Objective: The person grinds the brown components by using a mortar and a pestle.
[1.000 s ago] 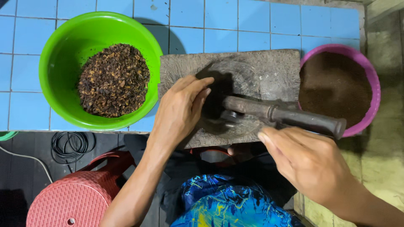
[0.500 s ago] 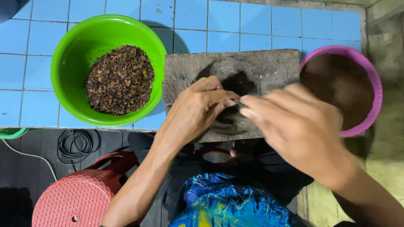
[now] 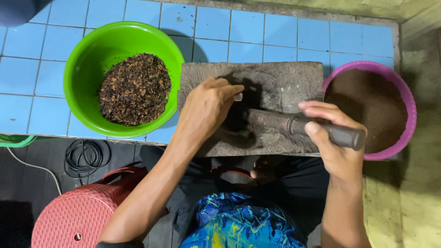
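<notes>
Head view, looking down: a grey grinding stone slab (image 3: 275, 82) is lying on the blue-tiled worktop (image 3: 275, 32) and serving as the landmark. The right hand (image 3: 333, 138) is gripping a dark stone roller (image 3: 298, 126), fingers wrapped tightly round its handle end at the slab's right edge; the roller is lying across the slab's near half. The left hand (image 3: 206, 108) is resting on the slab's left part, fingers curled loosely over a dark ground patch, pinching nothing that can be made out. Left of the slab, a green bowl (image 3: 87, 59) is holding coarse brown spice pieces (image 3: 135, 89). Right of the slab, touching it, a purple bowl (image 3: 409, 105) is holding fine brown powder (image 3: 367, 105). Below the slab's left corner, a red plastic stool (image 3: 73, 216) is standing on the floor.
</notes>
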